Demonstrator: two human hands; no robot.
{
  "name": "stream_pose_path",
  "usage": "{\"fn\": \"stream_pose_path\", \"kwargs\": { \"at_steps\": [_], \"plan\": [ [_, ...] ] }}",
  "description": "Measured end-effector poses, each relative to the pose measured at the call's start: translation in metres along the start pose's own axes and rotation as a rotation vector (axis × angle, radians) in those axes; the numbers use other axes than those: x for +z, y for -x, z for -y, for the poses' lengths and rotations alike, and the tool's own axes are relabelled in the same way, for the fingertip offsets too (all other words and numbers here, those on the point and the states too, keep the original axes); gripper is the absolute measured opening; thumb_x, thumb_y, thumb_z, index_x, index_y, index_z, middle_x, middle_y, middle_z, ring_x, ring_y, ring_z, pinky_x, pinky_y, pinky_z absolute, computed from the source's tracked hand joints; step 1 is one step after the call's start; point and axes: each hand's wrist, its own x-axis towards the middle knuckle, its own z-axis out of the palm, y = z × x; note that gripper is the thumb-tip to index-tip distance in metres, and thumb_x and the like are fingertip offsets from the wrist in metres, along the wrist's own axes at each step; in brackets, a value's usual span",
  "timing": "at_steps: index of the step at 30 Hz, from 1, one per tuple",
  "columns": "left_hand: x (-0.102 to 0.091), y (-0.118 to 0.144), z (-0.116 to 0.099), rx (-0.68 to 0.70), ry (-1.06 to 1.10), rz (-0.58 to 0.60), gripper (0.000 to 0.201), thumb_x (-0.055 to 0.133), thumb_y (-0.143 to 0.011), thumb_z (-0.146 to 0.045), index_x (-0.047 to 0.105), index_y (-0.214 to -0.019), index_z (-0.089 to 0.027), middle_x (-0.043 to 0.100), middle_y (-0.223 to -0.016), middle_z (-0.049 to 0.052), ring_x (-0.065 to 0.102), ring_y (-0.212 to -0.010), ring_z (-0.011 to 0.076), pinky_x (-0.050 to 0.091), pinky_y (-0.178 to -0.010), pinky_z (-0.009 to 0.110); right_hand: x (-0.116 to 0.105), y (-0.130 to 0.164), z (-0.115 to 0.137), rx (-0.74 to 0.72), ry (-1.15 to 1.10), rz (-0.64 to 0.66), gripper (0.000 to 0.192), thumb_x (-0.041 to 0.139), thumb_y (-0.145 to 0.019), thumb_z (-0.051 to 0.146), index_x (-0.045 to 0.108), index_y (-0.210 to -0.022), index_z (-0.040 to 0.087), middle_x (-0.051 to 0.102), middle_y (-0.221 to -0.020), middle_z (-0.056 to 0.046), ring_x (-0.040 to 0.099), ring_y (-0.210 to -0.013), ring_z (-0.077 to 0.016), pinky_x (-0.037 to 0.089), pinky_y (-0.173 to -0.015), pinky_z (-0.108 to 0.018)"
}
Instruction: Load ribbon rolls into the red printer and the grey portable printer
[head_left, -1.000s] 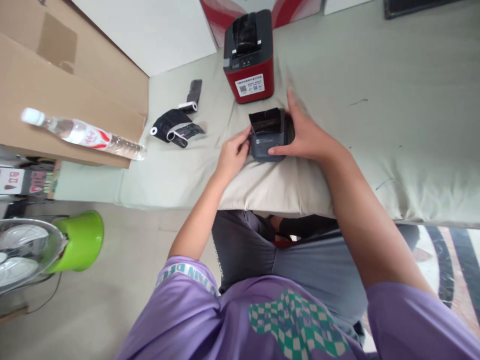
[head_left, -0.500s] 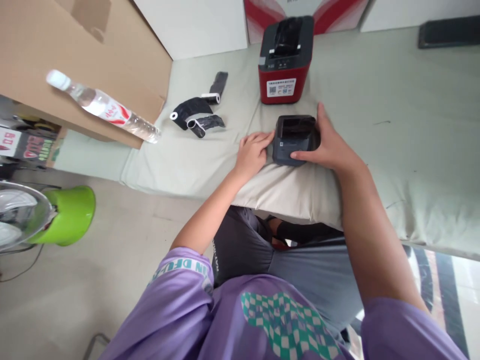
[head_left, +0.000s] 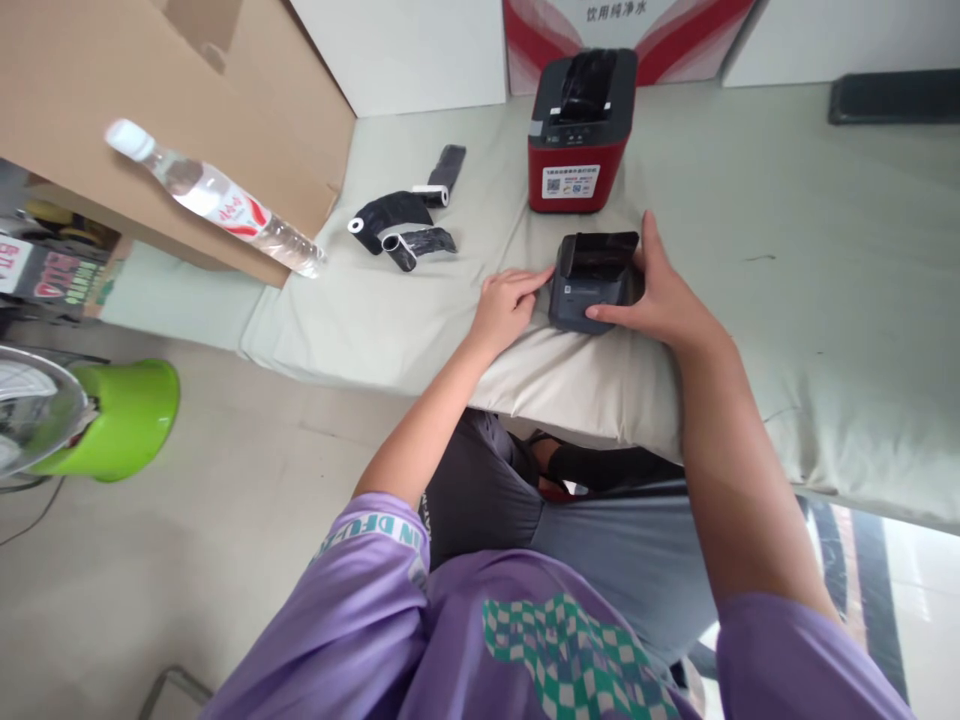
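Right hand (head_left: 664, 300) grasps small dark printer (head_left: 592, 285) from its right; left hand (head_left: 506, 305), fingers loosely extended, touches its left edge.

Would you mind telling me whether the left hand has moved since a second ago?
Yes. The left hand slid off the small black printer's top-left corner and now rests flat beside its left side.

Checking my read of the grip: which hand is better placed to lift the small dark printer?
Probably the right hand: it wraps the small dark printer's right side, thumb in front. The left hand only touches its left edge with fingertips.
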Motion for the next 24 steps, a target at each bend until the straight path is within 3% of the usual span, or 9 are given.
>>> {"fn": "stream_pose_path", "kwargs": {
  "at_steps": [3,8,11,17,24],
  "plan": [
    [0.001,0.001,-0.003,-0.004,-0.027,-0.024,0.060,0.042,-0.090,-0.004,0.076,-0.137,-0.021,0.078,-0.132,0.009,0.067,-0.127,0.0257,0.045,-0.116,0.044,0.000,0.000,-0.002,-0.008,-0.004,0.001,0.154,0.092,-0.066,0.061,-0.010,-0.174,0.020,0.046,-0.170,-0.017,0.036,-0.163,-0.0453,0.029,-0.137,-0.062],
    [-0.001,0.000,-0.006,-0.025,-0.005,-0.010,0.057,0.040,-0.093,-0.005,0.077,-0.135,-0.018,0.075,-0.095,0.008,0.071,-0.093,0.0219,0.051,-0.098,0.039,-0.001,-0.001,-0.002,0.011,0.002,-0.003,0.156,0.095,-0.064,0.059,-0.008,-0.174,0.020,0.051,-0.165,-0.019,0.040,-0.161,-0.0469,0.032,-0.135,-0.064],
    [0.000,0.000,-0.006,-0.018,-0.004,-0.022,0.058,0.041,-0.092,-0.004,0.078,-0.133,-0.018,0.070,-0.084,0.005,0.067,-0.083,0.0188,0.051,-0.091,0.035,-0.001,-0.002,-0.001,0.019,-0.010,-0.003,0.158,0.094,-0.062,0.061,-0.009,-0.174,0.020,0.052,-0.164,-0.019,0.046,-0.157,-0.0460,0.033,-0.134,-0.065],
    [0.002,-0.003,-0.004,0.029,0.006,-0.001,0.054,0.041,-0.091,-0.004,0.083,-0.123,-0.018,0.065,-0.078,0.003,0.062,-0.076,0.0170,0.048,-0.082,0.031,-0.002,-0.002,0.006,0.056,-0.021,0.001,0.157,0.094,-0.061,0.058,-0.007,-0.175,0.020,0.051,-0.166,-0.018,0.044,-0.158,-0.0452,0.031,-0.135,-0.065],
    [-0.001,-0.003,-0.011,0.006,-0.058,0.028,0.054,0.043,-0.089,-0.002,0.084,-0.119,-0.019,0.069,-0.078,0.004,0.065,-0.081,0.0177,0.047,-0.085,0.032,-0.004,-0.001,0.012,0.085,-0.044,0.006,0.160,0.095,-0.058,0.059,-0.006,-0.175,0.018,0.053,-0.165,-0.016,0.046,-0.157,-0.0458,0.031,-0.136,-0.064]
  ]
}}
